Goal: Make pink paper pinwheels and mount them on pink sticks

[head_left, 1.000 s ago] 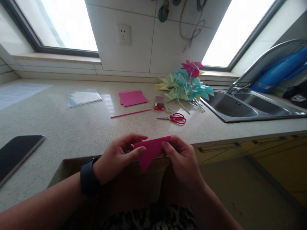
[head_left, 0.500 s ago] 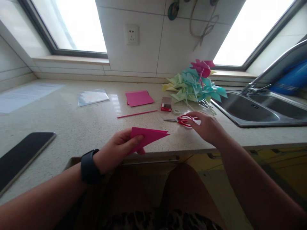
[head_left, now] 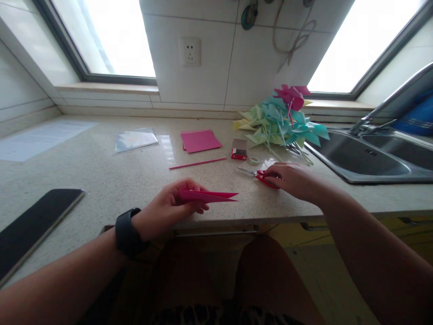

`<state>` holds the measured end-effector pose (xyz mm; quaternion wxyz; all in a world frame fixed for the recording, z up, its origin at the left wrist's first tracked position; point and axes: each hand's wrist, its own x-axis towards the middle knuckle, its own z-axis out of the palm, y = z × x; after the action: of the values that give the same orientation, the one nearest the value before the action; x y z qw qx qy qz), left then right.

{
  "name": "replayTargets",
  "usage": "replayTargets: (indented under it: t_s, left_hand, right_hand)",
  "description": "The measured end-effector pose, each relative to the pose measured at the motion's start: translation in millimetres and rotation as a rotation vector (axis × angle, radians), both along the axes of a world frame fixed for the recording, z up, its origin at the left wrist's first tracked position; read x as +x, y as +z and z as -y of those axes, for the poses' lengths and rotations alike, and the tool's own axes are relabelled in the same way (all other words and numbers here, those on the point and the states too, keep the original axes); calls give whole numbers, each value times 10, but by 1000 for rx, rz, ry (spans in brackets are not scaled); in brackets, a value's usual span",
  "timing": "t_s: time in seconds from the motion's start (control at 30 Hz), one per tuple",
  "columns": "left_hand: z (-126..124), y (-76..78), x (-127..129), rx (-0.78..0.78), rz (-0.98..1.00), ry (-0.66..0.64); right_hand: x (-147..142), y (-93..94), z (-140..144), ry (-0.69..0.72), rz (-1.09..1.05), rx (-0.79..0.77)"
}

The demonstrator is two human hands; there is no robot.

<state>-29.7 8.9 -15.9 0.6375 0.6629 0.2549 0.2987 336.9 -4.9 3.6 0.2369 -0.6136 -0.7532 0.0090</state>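
Near the counter's front edge my left hand [head_left: 176, 205] pinches a folded sheet of pink paper [head_left: 216, 197], its pointed end towards the right and its layers slightly apart. My right hand [head_left: 287, 178] has its fingers closed on the red handles of a pair of scissors [head_left: 262, 175], whose blades point left. Behind the scissors are a roll of tape [head_left: 253, 160] and a small red and grey box [head_left: 239, 150]. A thin pink stick [head_left: 198, 163] lies in front of a stack of pink paper squares [head_left: 202, 141].
Several paper pinwheels [head_left: 284, 119] are heaped at the back right, beside the steel sink [head_left: 355, 180]. A clear plastic packet [head_left: 135, 140] and a printed sheet [head_left: 43, 137] lie at the back left. A dark phone-like slab [head_left: 40, 225] rests at the left.
My right hand has closed around the scissors' handles, and the scissors have turned slightly. My left hand has tilted the folded paper so that it shows more edge-on. The view has shifted slightly.
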Motion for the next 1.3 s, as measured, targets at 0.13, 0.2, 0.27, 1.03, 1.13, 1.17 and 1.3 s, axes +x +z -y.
replayTargets:
  t_s: [0.13, 0.2, 0.27, 1.03, 1.13, 1.17, 1.3]
  left_hand:
    - [54, 36, 18, 9, 60, -22]
    - [85, 50, 28, 13, 74, -23]
    - [118, 58, 37, -1, 77, -17]
    - [377, 38, 129, -560, 301, -139]
    - [370, 37, 120, -570, 303, -150]
    - [370, 36, 119, -574, 303, -154]
    - [376, 27, 122, -591, 298, -177]
  right_hand:
    - [-131, 57, 378, 21, -150, -245]
    - [-221, 38, 611, 69, -394, -343]
    - [-326, -18, 831, 130, -579, -437]
    - [-1092, -398, 1617, 650, -1474, -847]
    - [-1108, -318, 1585, 674, -1463, -826]
    - [-1113, -302, 1582, 680, -1466, -823]
    - [-1133, -281, 1611, 645, -1494, -839]
